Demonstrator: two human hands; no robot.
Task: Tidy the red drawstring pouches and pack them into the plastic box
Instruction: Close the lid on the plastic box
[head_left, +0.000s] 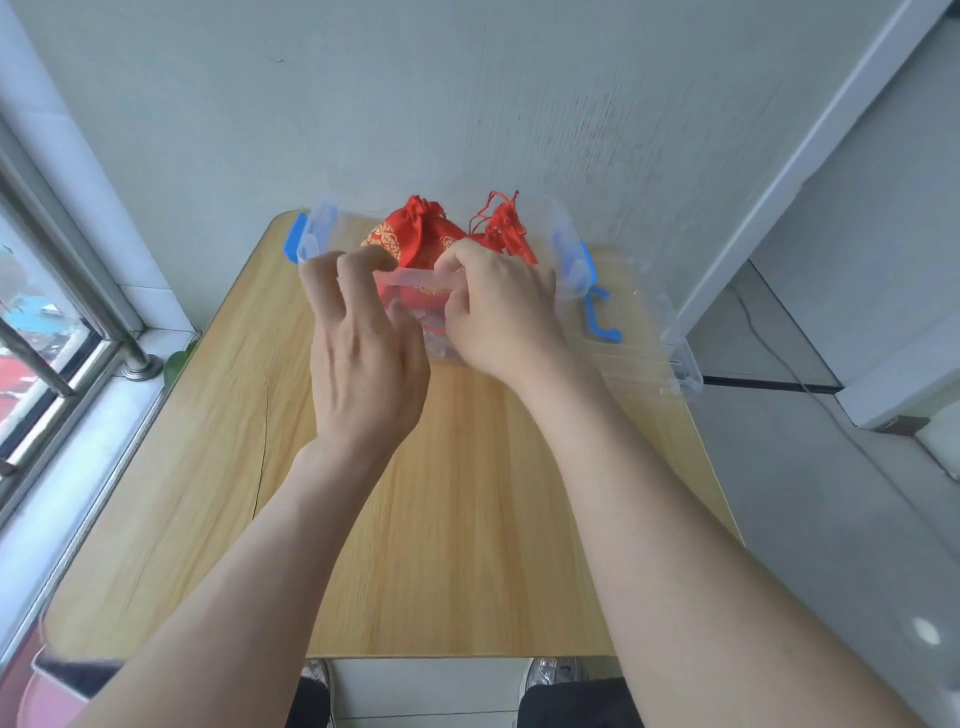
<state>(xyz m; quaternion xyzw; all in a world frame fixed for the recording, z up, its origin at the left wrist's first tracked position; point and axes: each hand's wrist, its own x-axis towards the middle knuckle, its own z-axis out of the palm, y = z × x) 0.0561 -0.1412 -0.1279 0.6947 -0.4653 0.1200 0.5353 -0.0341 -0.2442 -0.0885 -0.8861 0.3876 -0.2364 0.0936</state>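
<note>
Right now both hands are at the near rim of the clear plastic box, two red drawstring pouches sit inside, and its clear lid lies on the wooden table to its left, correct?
No: the head view shows the clear lid lying right of the clear plastic box, not left. Left hand, right hand and red drawstring pouches are as stated.

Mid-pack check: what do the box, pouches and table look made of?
The box looks like clear, glossy hard plastic, since its contents show through the walls. The pouches look like shiny red fabric, satin-like, with a gold pattern and gathered folds. The table has a pale wood-grain top, possibly laminate, with low sheen.
</note>
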